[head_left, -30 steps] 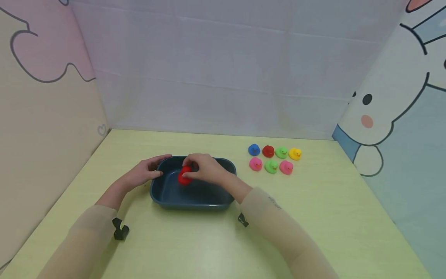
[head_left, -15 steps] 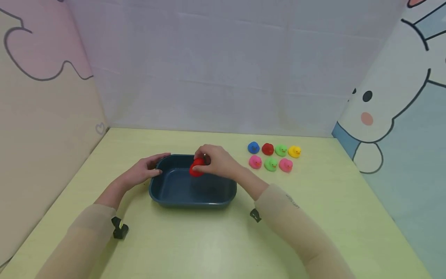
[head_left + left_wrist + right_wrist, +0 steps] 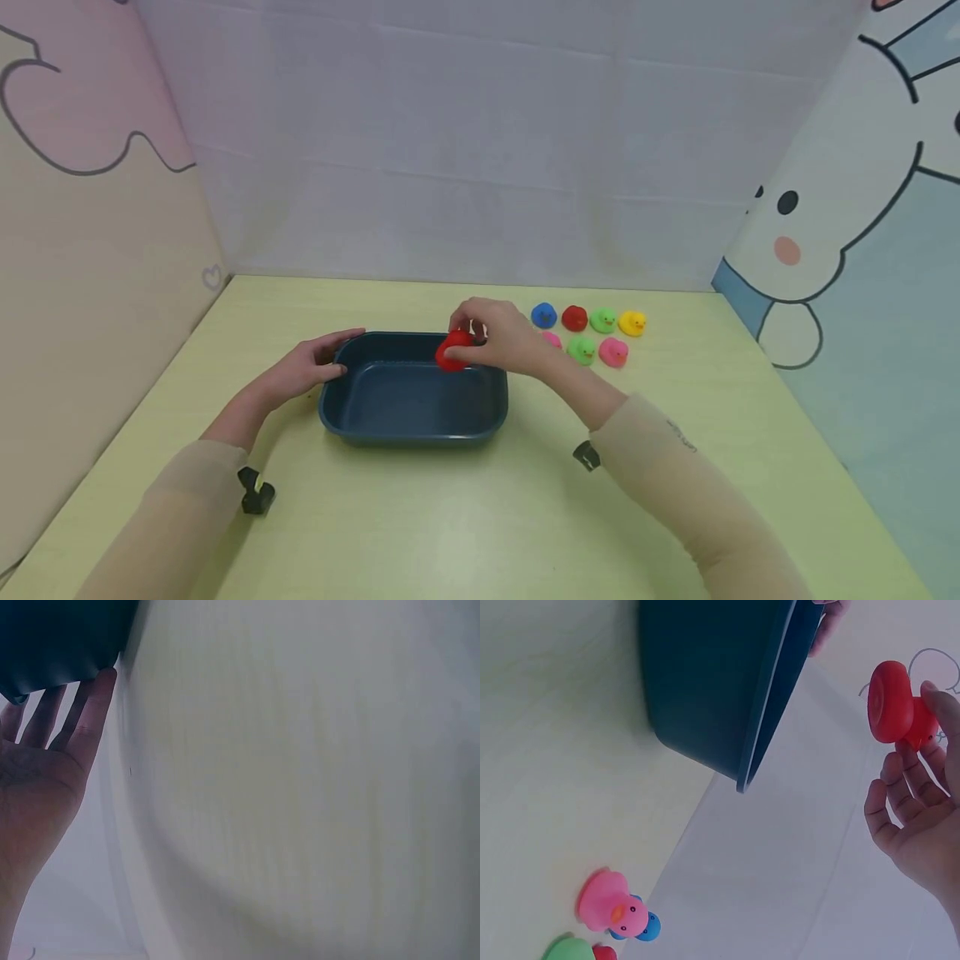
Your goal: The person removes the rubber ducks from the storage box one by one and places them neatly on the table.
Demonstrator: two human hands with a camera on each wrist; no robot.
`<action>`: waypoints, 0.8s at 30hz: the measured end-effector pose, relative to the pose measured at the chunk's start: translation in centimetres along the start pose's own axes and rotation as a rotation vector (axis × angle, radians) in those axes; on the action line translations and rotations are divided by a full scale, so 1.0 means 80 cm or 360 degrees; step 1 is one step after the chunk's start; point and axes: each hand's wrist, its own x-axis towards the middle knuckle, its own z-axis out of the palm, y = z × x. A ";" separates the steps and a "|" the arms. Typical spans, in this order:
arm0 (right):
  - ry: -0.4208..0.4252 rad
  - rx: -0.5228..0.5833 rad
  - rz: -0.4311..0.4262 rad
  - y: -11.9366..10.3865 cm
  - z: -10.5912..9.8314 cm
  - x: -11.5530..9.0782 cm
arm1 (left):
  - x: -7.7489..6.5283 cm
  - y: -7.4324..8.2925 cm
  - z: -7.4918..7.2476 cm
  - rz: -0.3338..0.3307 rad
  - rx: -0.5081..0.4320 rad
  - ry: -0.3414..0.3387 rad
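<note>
My right hand (image 3: 506, 336) pinches a red rubber duck (image 3: 453, 352) above the right back part of a dark blue tray (image 3: 412, 438). In the right wrist view the duck (image 3: 891, 703) is held clear of the tray (image 3: 705, 682), its flat base turned outward. My left hand (image 3: 303, 367) holds the tray's left end, thumb over the rim and fingers along the outside. The left wrist view shows those fingers (image 3: 91, 712) against the tray's outer wall (image 3: 64, 645). Inside, the tray holds nothing visible.
Right of the tray, several rubber ducks stand in two rows: blue (image 3: 543, 315), dark red (image 3: 574, 318), green (image 3: 603, 320) and yellow (image 3: 632, 323) behind, pink (image 3: 613, 352) and green (image 3: 582, 350) in front. Another pink duck (image 3: 552, 339) is partly hidden by my right hand. Printed cloth walls (image 3: 405, 150) surround the table (image 3: 420, 525).
My right hand has lifted the red duck from inside the tray and carried it up and to the right. The left hand stays at the tray's left end.
</note>
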 end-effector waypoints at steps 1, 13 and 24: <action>0.0002 -0.0004 -0.0002 0.001 -0.003 -0.002 | 0.000 0.000 0.000 0.0000 -0.0003 0.0000; 0.0080 -0.0063 0.0001 0.004 -0.044 -0.033 | -0.001 0.002 0.000 0.0037 -0.0014 -0.0009; 0.0190 -0.0096 0.0075 0.015 -0.080 -0.072 | -0.002 0.004 -0.001 0.0026 -0.0006 -0.0021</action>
